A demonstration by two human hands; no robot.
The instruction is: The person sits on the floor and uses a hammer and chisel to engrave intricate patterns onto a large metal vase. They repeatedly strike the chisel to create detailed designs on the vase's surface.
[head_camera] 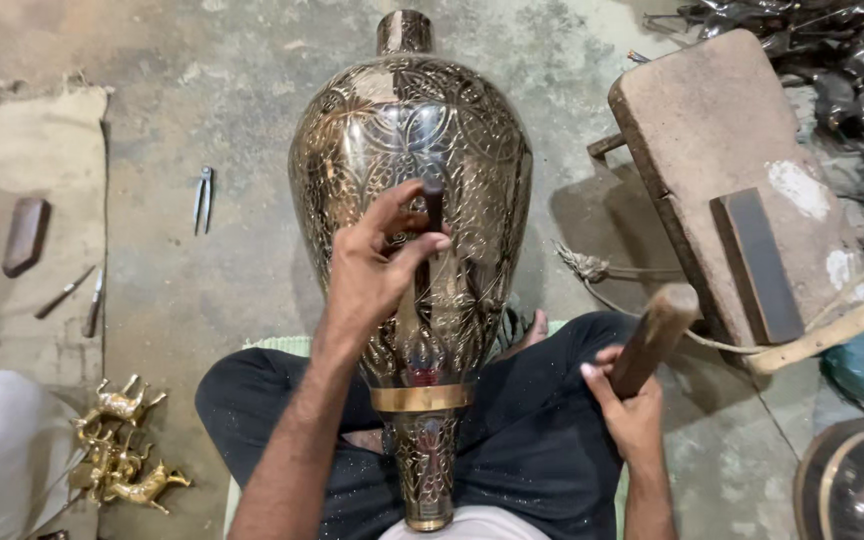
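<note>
The vase [410, 215] is lying across the person's lap, its long axis running straight away toward the far floor. The left hand [377, 262] is pinching a chisel [434, 203] against its belly, while the right hand [629, 408], gripping a wooden mallet [655, 338], is hanging well apart on the right, with open room between them.

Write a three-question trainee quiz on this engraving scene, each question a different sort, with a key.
1. True or false: the left hand holds a chisel against the engraved vase.
2. The right hand grips: A) pliers B) a wooden mallet C) a brush.
3. Fill in: small brass ____ figurines lie on the floor beyond the left arm.

Key: 1 true; 2 B; 3 animal.
</note>
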